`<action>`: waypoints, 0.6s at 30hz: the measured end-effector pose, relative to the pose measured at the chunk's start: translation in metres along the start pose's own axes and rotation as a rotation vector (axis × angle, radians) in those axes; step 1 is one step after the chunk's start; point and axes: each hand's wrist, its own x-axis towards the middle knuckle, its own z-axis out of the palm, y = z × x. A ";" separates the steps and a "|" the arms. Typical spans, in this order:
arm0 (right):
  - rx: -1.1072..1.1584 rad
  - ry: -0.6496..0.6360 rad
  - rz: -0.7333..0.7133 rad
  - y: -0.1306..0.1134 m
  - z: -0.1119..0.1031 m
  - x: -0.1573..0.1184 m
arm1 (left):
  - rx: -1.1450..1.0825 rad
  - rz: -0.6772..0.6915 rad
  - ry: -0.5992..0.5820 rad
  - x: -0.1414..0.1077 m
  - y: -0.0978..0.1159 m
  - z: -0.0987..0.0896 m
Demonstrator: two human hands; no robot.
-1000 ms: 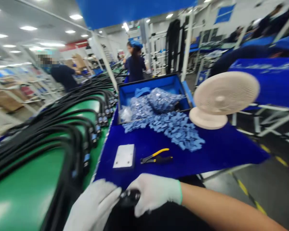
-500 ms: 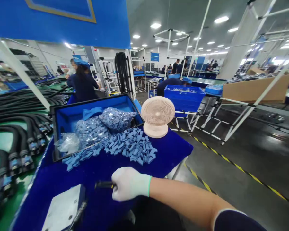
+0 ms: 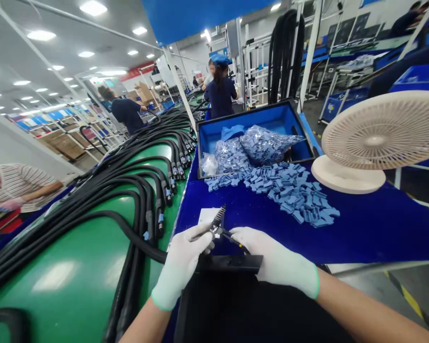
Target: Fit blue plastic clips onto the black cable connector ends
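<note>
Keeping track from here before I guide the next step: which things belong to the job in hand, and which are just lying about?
In use: left hand, right hand, pliers, black cable.

Lying about: desk fan, loose blue pads, blue case, white plate.

One left hand [image 3: 181, 269], one right hand [image 3: 273, 257], one black cable end [image 3: 216, 227], one desk fan [image 3: 375, 131], one blue case [image 3: 245, 114], three plastic bags [image 3: 268, 145], three co-workers [image 3: 219, 93]; blue pads [image 3: 293, 196] too many to count
</note>
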 end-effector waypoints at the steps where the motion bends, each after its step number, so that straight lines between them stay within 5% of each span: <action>1: -0.014 -0.009 -0.035 -0.001 0.000 0.003 | 0.002 0.005 -0.020 0.000 0.000 0.000; 9: -0.036 -0.006 -0.131 0.008 0.009 0.005 | -0.003 0.010 -0.094 0.003 -0.004 -0.001; 18: -0.153 -0.007 -0.037 0.019 0.017 -0.005 | 0.150 0.040 -0.025 0.002 -0.014 0.001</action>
